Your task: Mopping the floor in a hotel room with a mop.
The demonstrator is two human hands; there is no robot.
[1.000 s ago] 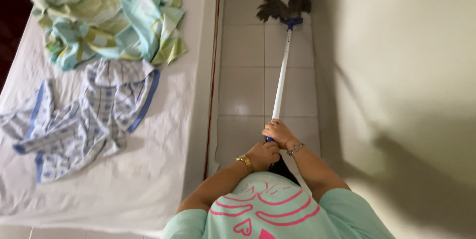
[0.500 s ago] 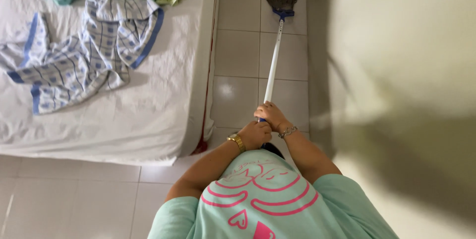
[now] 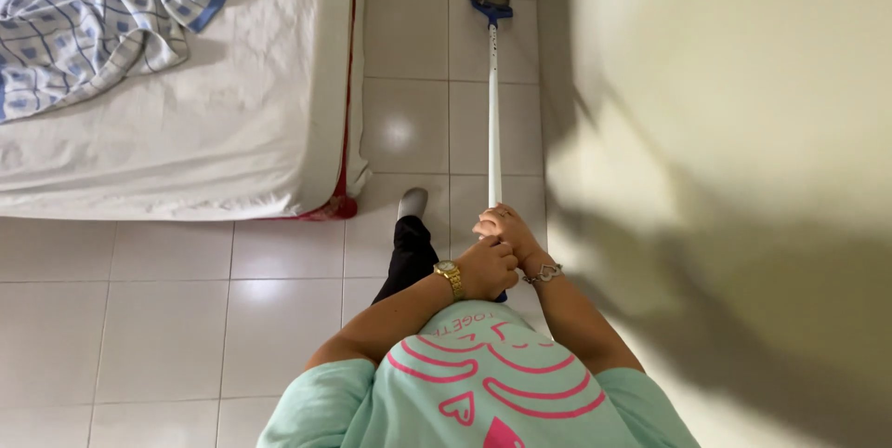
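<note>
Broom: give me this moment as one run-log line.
left hand: gripping handle end | right hand: gripping handle just above | broom: head on tiled floor between bed and wall

Colours of a tiled room

White mop handle [image 3: 493,113] with blue collar, grey-brown head; upper left, white mattress [image 3: 232,132] under a blue-checked white cloth [image 3: 93,20]; mint shirt [image 3: 483,383], pink lines.

White tiled floor [image 3: 167,318] bears a white-sheeted bed [image 3: 232,132] with checked cloth [image 3: 93,20].
</note>
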